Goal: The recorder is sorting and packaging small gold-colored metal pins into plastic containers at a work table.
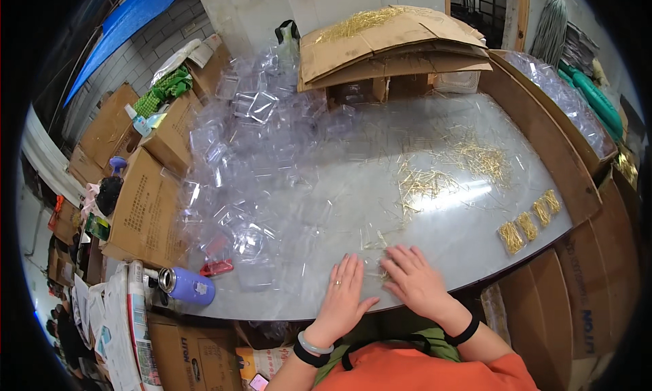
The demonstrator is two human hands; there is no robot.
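My left hand (pixel 344 294) lies on the grey tabletop (pixel 360 180) near its front edge, fingers stretched out and thumb pointing toward the other hand. Just right of it my right hand (pixel 415 280) rests palm down, fingers extended. A few thin gold pins (pixel 382 240) lie around the right fingertips; anything under the palms is hidden. Farther off, a loose heap of gold pins (pixel 475 159) spreads over the right half of the table. At the right edge stands a row of several small clear boxes (pixel 511 236) packed with gold pins.
A large pile of clear plastic boxes (pixel 255 140) covers the table's left side. A purple bottle (pixel 187 286) and a red tool-like item (pixel 216 267) sit at the front left. Cardboard (pixel 401 41) bearing more pins stands at the back; cardboard boxes (pixel 142 214) line the left.
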